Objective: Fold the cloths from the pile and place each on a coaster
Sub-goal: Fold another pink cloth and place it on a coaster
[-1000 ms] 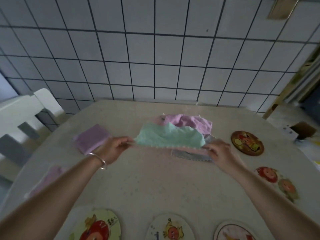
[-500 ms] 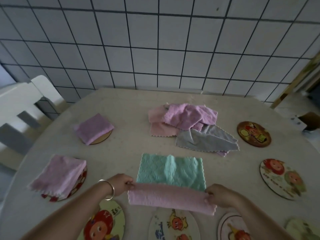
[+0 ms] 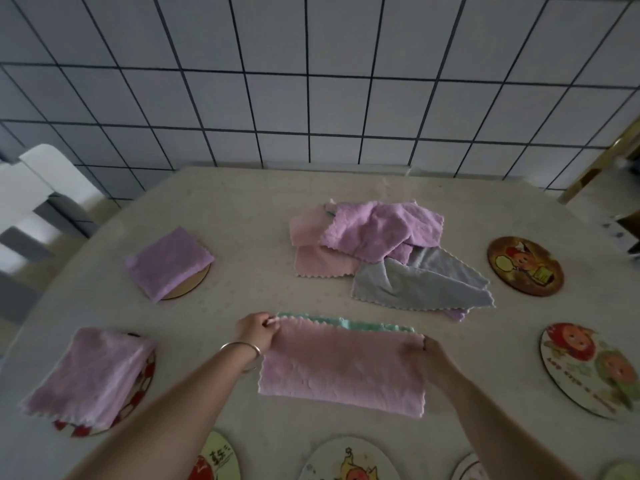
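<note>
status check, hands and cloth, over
Left hand and right hand pinch far corners of pink-and-green cloth, folded in half on table. Pile beyond, apart. Nothing in the way.

Chinese characters, unreadable, on near coaster point(image 3: 214, 459)

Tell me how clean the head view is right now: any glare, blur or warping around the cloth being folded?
Head view: dim, flat light, no glare; wide-angle bends the wall tiles and table edge; the pink cloth reads clearly, while the left hand and right hand pinching it are slightly soft; bottom-edge coasters are cropped.
</note>
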